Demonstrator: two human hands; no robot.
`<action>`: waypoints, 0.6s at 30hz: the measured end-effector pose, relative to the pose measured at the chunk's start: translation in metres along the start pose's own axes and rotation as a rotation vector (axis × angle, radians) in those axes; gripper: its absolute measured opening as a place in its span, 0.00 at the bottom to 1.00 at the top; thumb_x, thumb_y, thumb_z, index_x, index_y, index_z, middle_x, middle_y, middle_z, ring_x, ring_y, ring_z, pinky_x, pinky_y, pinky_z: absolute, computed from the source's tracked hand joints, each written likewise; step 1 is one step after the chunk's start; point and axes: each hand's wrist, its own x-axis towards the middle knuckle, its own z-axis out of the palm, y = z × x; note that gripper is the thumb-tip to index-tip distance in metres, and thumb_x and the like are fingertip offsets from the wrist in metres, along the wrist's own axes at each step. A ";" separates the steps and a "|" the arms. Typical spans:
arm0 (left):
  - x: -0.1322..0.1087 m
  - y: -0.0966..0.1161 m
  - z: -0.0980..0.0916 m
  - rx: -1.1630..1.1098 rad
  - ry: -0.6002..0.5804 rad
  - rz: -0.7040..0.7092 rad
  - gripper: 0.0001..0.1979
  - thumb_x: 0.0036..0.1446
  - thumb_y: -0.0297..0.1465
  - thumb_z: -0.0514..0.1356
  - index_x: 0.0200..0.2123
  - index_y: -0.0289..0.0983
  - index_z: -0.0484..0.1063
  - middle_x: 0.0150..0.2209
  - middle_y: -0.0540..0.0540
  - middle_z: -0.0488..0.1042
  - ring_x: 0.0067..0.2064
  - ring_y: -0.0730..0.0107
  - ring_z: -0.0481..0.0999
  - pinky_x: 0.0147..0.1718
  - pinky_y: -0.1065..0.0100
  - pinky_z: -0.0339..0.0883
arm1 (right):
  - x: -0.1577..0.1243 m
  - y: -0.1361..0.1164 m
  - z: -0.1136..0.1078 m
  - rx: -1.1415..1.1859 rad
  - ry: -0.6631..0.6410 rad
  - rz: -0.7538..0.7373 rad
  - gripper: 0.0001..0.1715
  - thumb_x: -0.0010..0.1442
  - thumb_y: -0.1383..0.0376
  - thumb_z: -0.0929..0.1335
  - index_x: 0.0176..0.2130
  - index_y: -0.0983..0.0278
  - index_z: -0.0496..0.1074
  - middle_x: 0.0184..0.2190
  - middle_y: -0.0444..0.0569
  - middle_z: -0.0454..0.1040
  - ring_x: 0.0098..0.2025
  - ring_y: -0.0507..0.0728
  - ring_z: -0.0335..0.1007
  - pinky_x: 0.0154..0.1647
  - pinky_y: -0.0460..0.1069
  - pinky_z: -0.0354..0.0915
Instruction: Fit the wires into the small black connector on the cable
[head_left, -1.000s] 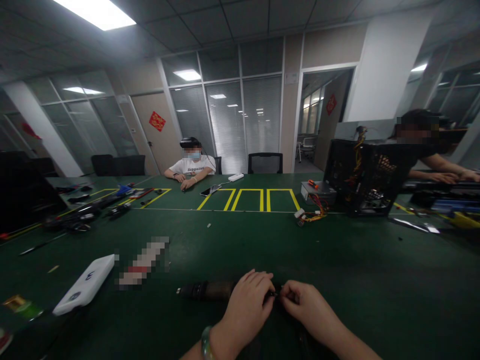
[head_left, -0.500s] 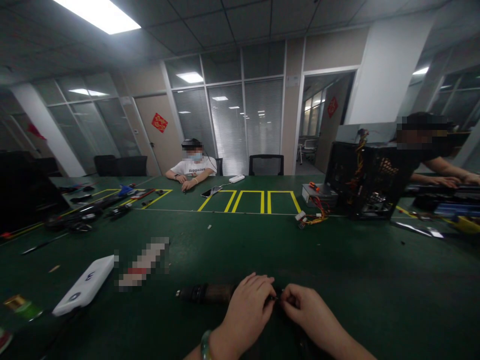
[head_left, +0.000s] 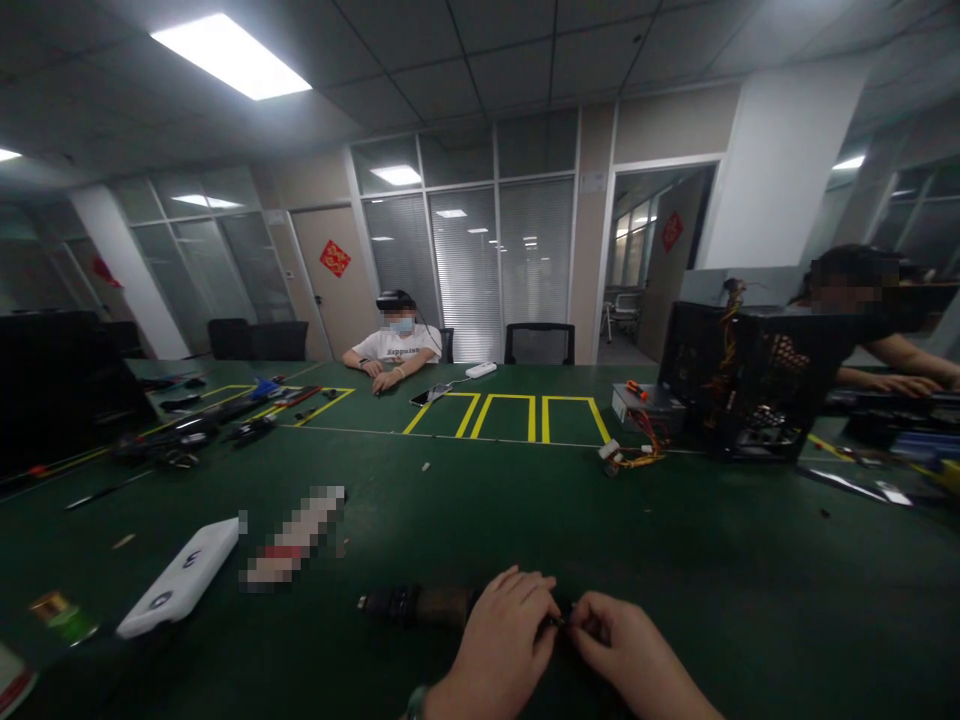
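Inspection of the near edge of the green table [head_left: 480, 510].

**Hands.** The left hand [head_left: 504, 640] lies curled over the right end of the dark cylinder [head_left: 418, 605], fingers folded down and closed on it. The right hand [head_left: 626, 655] meets it fingertip to fingertip, thumb and forefinger pinching a small dark piece [head_left: 564, 622] at that end. I cannot tell whether the piece is joined to the cylinder or separate from it; it is too small and too dim.

**Position.** The cylinder lies flat on the table, near centre, with its free end pointing left. It is well apart from the white flat device [head_left: 180, 590] at near left.

**Change.** Over the last second both hands have slid lower in the view, and the wrists are now cut off by the bottom edge, while more ceiling shows. I read this as the head lifting, not the hands moving — cylinder, device and table markings all drop together. The grip is the same in all three pictures: left closed on the cylinder, right pinched at its end. In my judgement the fingers are working on the same spot, with nothing let go and nothing newly taken up.

**Surroundings.** The yellow tape boxes [head_left: 510, 415] lie far centre, with a seated person [head_left: 394, 345] beyond them. At far right are an open computer case [head_left: 742, 385] and a loose wire bundle [head_left: 636, 455], and a co-worker's arm [head_left: 900, 365] reaches in there — not the wearer's.
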 end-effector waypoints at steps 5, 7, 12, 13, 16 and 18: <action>0.001 0.001 -0.001 0.002 0.004 0.013 0.10 0.56 0.23 0.59 0.39 0.43 0.70 0.51 0.53 0.73 0.55 0.67 0.69 0.63 0.53 0.51 | -0.003 -0.005 -0.003 0.002 0.002 0.012 0.06 0.57 0.67 0.66 0.31 0.63 0.73 0.25 0.42 0.74 0.28 0.52 0.68 0.27 0.43 0.56; 0.001 0.002 0.000 0.001 0.009 0.004 0.11 0.56 0.23 0.59 0.41 0.43 0.70 0.52 0.53 0.73 0.55 0.66 0.69 0.63 0.52 0.51 | -0.004 -0.007 -0.004 -0.001 0.000 0.018 0.06 0.57 0.67 0.66 0.30 0.63 0.73 0.25 0.42 0.74 0.28 0.52 0.68 0.27 0.43 0.56; 0.001 0.002 0.002 0.009 0.032 -0.016 0.10 0.55 0.25 0.61 0.40 0.42 0.69 0.52 0.52 0.73 0.56 0.65 0.69 0.63 0.53 0.52 | -0.004 -0.007 -0.005 0.023 -0.013 0.016 0.06 0.57 0.67 0.66 0.32 0.62 0.74 0.26 0.42 0.75 0.29 0.52 0.69 0.28 0.43 0.57; 0.001 0.002 0.002 0.013 0.033 -0.013 0.09 0.55 0.25 0.61 0.39 0.42 0.69 0.51 0.51 0.73 0.55 0.65 0.69 0.63 0.53 0.52 | -0.004 -0.006 -0.005 0.027 -0.012 0.015 0.06 0.58 0.67 0.66 0.32 0.62 0.74 0.26 0.42 0.75 0.29 0.52 0.69 0.28 0.43 0.57; 0.001 0.003 0.002 0.032 0.026 0.002 0.08 0.56 0.25 0.60 0.39 0.42 0.69 0.51 0.50 0.73 0.55 0.64 0.70 0.63 0.52 0.53 | -0.003 -0.004 -0.003 0.020 0.005 0.004 0.06 0.57 0.67 0.66 0.31 0.63 0.73 0.26 0.42 0.75 0.29 0.52 0.69 0.28 0.43 0.56; 0.001 0.003 0.001 0.044 0.022 0.007 0.09 0.55 0.25 0.60 0.40 0.42 0.69 0.51 0.51 0.73 0.55 0.64 0.70 0.63 0.52 0.53 | -0.003 -0.002 -0.002 0.012 0.013 -0.002 0.05 0.57 0.67 0.66 0.31 0.63 0.73 0.25 0.42 0.74 0.28 0.51 0.68 0.27 0.43 0.56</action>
